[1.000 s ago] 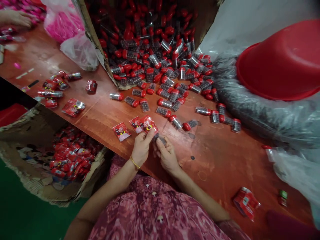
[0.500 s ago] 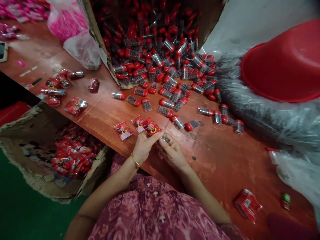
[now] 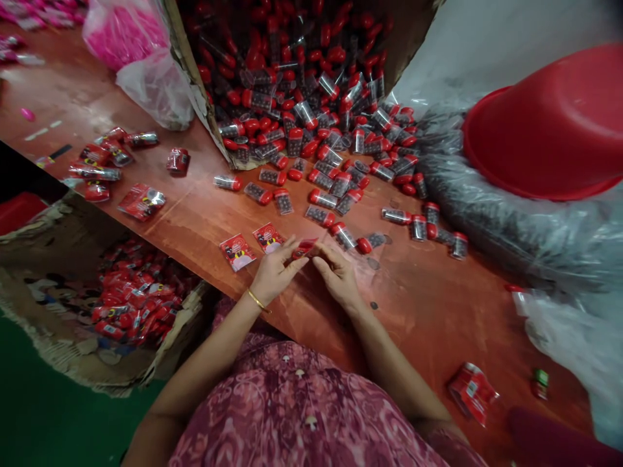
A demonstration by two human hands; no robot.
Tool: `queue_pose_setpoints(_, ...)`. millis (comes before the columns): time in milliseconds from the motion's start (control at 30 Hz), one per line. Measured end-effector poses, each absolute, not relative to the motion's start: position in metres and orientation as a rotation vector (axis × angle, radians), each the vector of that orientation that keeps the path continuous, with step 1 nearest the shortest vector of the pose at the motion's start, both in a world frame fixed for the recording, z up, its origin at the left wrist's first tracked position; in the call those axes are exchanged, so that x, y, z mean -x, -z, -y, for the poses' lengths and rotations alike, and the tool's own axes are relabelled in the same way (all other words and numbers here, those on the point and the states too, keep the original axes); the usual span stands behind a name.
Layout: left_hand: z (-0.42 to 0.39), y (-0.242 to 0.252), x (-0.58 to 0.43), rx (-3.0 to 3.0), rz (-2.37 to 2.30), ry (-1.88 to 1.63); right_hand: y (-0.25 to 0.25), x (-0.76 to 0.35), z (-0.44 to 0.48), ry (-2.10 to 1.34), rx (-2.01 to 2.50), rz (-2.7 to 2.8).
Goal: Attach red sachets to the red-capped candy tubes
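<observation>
Close in front of the person's body, at the near edge of the wooden table (image 3: 428,305), both hands met over one small red packet (image 3: 304,248). The left hand (image 3: 275,272) pinched its nearer end between thumb and forefinger while the other fingers fanned loosely outward, and the right hand (image 3: 341,279) closed its fingertips on the opposite end, so the packet sat lifted just off the wood between them (whether a tube was inside it could not be made out). Holding it at both ends probably kept the thin wrapper taut and steady. Just left of the hands lay two flat printed wrappers (image 3: 237,251), laid out side by side within easy reach of the left hand. Beyond the hands, clear red-capped tubes (image 3: 321,198) were scattered across the table, having spilled from a cardboard box (image 3: 195,97) tipped on its side so that its open mouth faced the person. Further left sat a small heap of wrapped packets (image 3: 97,162), and below the table edge an open carton (image 3: 131,298) held many more. A red basin (image 3: 549,123) rested on crumpled clear plastic sheeting (image 3: 511,220) at the right.
</observation>
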State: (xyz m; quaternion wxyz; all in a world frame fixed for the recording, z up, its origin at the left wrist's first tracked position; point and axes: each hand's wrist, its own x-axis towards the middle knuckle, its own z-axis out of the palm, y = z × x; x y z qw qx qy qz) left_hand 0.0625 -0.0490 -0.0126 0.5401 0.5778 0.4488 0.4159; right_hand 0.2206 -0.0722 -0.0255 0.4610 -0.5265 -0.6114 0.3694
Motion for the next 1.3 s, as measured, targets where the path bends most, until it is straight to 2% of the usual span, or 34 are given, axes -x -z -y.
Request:
queue_pose_setpoints(200,0.049,0.025,-0.061,-1.674,-1.074,-0.854,0.036,-0.230,0.065,-0.817,1.245,1.602)
queue_pose_setpoints(367,0.051,0.028,-0.059,-2.009,-1.197,-0.694,0.037,-0.234,0.062,-0.616,1.165,1.764)
queue_pose_setpoints(533,0.051,0.029,-0.059,-2.129,-1.232,-0.679,0.036,-0.233,0.064,-0.381,1.206,2.033)
queue_pose_setpoints(800,0.043,0.021,-0.056,-2.153,-1.235,-0.593,0.027,-0.232,0.064,-0.520,1.273,1.905)
queue_pose_setpoints(1033,0.043,0.016,-0.057,-2.136,-1.195,-0.581,0.026,-0.233,0.062,-0.246,1.272,2.042)
queue_pose_setpoints(1300,0.041,0.010,-0.055,-2.195,-1.132,-0.599,0.017,-0.222,0.063,-0.244,1.255,1.950)
